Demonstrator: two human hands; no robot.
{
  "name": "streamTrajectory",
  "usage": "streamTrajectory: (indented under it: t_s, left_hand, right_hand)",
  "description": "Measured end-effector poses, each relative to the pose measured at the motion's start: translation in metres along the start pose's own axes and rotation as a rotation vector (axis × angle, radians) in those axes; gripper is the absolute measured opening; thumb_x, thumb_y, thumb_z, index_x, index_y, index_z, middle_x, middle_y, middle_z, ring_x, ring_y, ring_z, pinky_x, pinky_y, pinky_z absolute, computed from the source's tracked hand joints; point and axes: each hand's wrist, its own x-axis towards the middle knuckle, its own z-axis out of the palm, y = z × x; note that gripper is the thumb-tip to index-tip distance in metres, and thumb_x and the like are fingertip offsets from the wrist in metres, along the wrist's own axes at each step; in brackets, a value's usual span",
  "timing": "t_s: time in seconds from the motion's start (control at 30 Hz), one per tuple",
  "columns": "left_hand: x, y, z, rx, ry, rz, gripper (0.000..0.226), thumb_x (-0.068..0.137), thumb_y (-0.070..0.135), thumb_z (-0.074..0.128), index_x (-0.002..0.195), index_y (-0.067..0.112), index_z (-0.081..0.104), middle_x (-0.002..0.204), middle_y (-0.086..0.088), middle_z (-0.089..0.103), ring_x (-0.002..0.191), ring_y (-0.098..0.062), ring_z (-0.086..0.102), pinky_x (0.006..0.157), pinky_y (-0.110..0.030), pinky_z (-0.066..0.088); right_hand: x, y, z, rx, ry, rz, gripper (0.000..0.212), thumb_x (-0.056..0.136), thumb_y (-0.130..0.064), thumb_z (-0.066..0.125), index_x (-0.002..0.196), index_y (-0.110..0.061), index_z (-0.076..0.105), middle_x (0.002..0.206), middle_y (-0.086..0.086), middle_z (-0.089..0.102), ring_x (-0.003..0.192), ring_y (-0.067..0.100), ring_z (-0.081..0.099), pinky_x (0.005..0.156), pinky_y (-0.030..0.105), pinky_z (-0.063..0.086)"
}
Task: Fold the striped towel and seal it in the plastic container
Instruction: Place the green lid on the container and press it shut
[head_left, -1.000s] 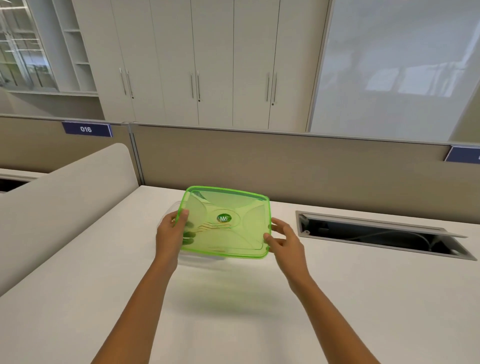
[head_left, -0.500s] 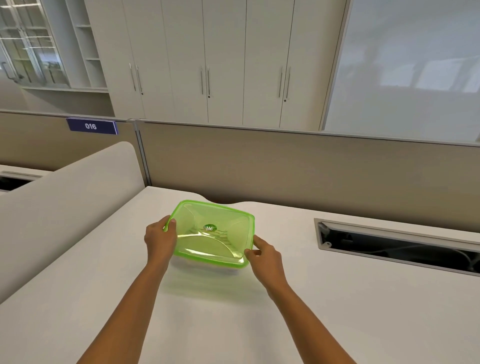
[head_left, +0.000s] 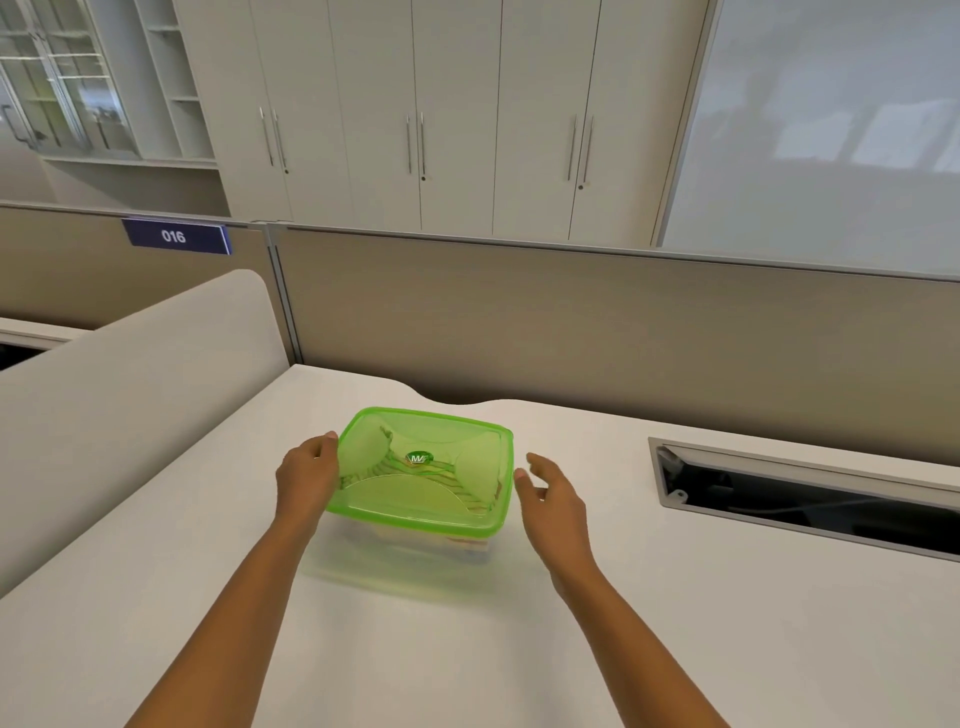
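Observation:
A clear plastic container (head_left: 405, 543) stands on the white desk (head_left: 675, 623) with its translucent green lid (head_left: 426, 499) lying flat on top. The striped towel (head_left: 467, 493) shows through the lid, folded inside. My left hand (head_left: 306, 475) rests against the lid's left edge, fingers curled on the rim. Just off the right edge, my right hand (head_left: 553, 499) hovers with fingers spread and nothing in it.
An open cable slot (head_left: 810, 499) is cut into the desk at the right. A beige partition (head_left: 571, 332) runs along the back and a curved white divider (head_left: 130, 395) stands on the left. Cabinets fill the wall behind.
The container went from tilted in both hands to resting level on the desk. My right hand has come off the lid and opened.

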Motion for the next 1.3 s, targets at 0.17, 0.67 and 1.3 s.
streamTrajectory:
  t_s: [0.17,0.67,1.3]
  left_hand:
    - [0.024,0.005,0.0,-0.005,-0.102,-0.038,0.043,0.095,0.037,0.043,0.123,0.008,0.059,0.131,-0.014,0.056,0.123,-0.033,0.047,0.1,-0.038,0.037]
    - [0.059,0.009,0.013,-0.197,-0.38,-0.046,0.027,0.094,0.022,0.051,0.117,0.013,0.063,0.108,-0.006,0.064,0.09,-0.021,0.062,0.086,-0.033,0.048]
    - [0.079,0.003,0.021,-0.042,-0.306,-0.083,0.038,0.088,0.036,0.059,0.108,0.004,0.067,0.103,-0.013,0.066,0.093,-0.03,0.063,0.089,-0.039,0.051]
  right_hand:
    - [0.027,-0.003,0.007,0.089,0.028,0.148,0.042,0.095,-0.037,0.043,0.134,-0.02,0.043,0.135,0.004,0.05,0.118,0.025,0.051,0.102,0.036,0.04]
    - [0.076,0.005,0.038,0.158,0.025,0.246,0.038,0.095,-0.025,0.042,0.126,-0.008,0.054,0.128,0.012,0.054,0.093,0.02,0.048,0.079,0.027,0.038]
    - [0.081,0.009,0.053,0.083,0.111,0.29,0.044,0.096,-0.037,0.04,0.125,-0.007,0.052,0.129,0.017,0.048,0.113,0.034,0.051,0.1,0.043,0.041]
